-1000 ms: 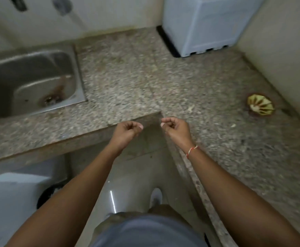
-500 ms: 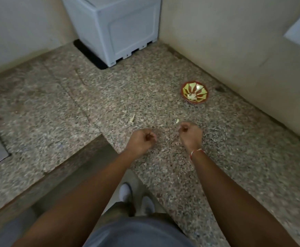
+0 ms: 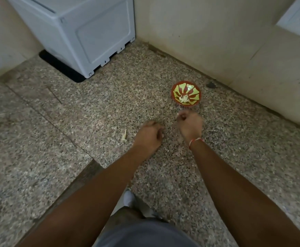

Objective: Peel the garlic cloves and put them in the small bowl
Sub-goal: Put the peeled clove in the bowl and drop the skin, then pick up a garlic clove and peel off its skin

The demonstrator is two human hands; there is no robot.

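Right hand [image 3: 190,126], blurred, curled by small red-and-green patterned bowl [image 3: 197,90], left hand [image 3: 148,136] curled; contents untellable; hasty drop could miss.

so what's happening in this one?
A person is peeling garlic at a speckled stone counter. Both hands are curled over it: the left hand beside a scrap of peel, the right hand just short of the small red-and-green bowl, which already holds some pale garlic pieces. Motion blur hides what either hand holds.

Small bowl [image 3: 175,90] red, yellow-green petal pattern; countertop [image 3: 92,111] speckled grey-brown.
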